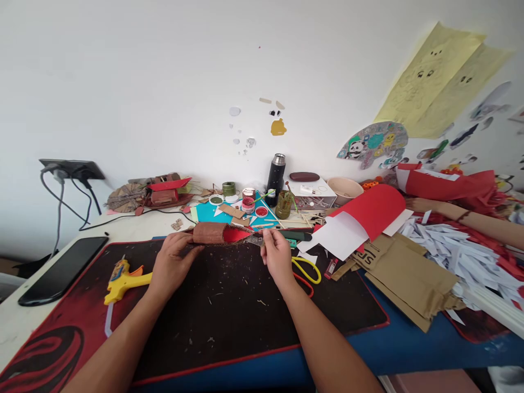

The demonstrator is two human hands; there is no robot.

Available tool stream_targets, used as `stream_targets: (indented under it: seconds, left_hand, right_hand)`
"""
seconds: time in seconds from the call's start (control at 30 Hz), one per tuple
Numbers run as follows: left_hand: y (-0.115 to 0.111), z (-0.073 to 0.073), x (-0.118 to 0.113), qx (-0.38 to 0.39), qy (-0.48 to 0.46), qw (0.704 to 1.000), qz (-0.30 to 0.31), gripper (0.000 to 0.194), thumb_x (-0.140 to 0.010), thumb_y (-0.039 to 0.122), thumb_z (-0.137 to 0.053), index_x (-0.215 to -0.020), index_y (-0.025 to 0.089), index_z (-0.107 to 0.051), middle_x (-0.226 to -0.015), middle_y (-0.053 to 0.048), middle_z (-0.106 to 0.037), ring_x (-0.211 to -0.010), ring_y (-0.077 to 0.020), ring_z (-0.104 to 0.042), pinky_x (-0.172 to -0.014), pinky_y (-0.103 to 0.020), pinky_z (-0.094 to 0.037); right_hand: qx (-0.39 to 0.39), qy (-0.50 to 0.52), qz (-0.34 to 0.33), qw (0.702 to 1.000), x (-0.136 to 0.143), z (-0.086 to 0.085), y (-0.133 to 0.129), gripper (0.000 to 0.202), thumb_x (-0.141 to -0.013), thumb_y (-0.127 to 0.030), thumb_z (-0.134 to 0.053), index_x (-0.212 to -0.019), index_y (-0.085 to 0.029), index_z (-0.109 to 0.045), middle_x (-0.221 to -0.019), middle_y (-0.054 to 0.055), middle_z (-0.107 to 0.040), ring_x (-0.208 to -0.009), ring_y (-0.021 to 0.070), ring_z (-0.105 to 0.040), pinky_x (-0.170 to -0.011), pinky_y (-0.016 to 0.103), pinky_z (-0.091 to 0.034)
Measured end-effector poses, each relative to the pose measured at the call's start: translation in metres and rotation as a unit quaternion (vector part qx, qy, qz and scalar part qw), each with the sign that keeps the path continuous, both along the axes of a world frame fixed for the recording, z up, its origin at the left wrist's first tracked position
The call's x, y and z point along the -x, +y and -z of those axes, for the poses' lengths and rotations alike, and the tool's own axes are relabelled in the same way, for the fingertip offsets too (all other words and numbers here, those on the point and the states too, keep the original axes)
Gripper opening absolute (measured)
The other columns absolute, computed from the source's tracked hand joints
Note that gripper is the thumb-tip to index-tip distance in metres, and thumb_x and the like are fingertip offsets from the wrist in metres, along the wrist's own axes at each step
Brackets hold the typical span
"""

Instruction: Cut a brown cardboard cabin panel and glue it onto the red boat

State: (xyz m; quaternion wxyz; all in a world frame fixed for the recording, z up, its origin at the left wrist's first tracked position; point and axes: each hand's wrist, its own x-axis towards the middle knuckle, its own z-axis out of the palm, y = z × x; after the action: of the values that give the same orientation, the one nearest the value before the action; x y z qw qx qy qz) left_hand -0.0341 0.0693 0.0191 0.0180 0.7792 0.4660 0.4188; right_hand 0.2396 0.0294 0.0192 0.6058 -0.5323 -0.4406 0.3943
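Observation:
My left hand (174, 262) is closed round the left end of a small brown craft piece (208, 233), its fingers along the lower edge. A rounded brown cover sits on top of the piece, and red paper shows at its right side. At the right end of the piece, my right hand (276, 254) pinches its tip between thumb and fingers. The piece is held level above a dark desk mat (229, 305). Scissors with yellow and red handles (307, 270) lie just right of my right hand.
A yellow glue gun (125, 281) and black phone (63, 270) lie at left. Paint pots (248, 204) and a black thermos (277, 177) stand behind. Rightward are red paper (376, 210), cardboard (413, 273), white paper strips (458, 245) and another person's arm (470, 215).

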Motion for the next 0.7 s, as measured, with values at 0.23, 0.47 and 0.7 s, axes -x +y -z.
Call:
stream_targets:
  seconds: [0.23, 0.47, 0.7]
  left_hand:
    - [-0.002, 0.001, -0.005, 0.041, -0.017, 0.999, 0.014, 0.023, -0.093, 0.045, -0.061, -0.096, 0.025, -0.072, -0.1, -0.007, -0.077, -0.104, -0.028, -0.066, -0.095, -0.042, -0.054]
    - [-0.003, -0.001, -0.01, 0.053, -0.015, 0.997, 0.044, 0.02, -0.091, 0.043, -0.063, -0.092, 0.026, -0.073, -0.095, -0.007, -0.077, -0.101, -0.0283, -0.067, -0.095, -0.044, -0.054]
    - [-0.007, -0.005, -0.014, 0.041, -0.054, 0.997, 0.027, 0.027, -0.094, 0.041, -0.06, -0.114, 0.027, -0.072, -0.12, -0.007, -0.076, -0.119, -0.0283, -0.066, -0.109, -0.048, -0.05]
  right_hand:
    - [0.04, 0.007, -0.088, 0.995, 0.004, 0.008, 0.004, 0.068, -0.091, -0.081, -0.051, -0.115, -0.018, -0.063, -0.062, -0.004, -0.064, -0.035, 0.0105, -0.051, -0.034, 0.022, -0.029]
    - [0.064, 0.006, -0.12, 0.991, 0.006, 0.012, 0.005, 0.064, -0.086, -0.076, -0.063, -0.113, -0.017, -0.064, -0.069, 0.001, -0.07, -0.036, 0.0117, -0.056, -0.033, 0.022, -0.028]
    - [0.088, 0.002, -0.122, 0.989, 0.006, 0.018, 0.007, 0.055, -0.084, -0.066, -0.068, -0.109, -0.017, -0.064, -0.07, 0.002, -0.073, -0.037, 0.0121, -0.057, -0.033, 0.021, -0.029]
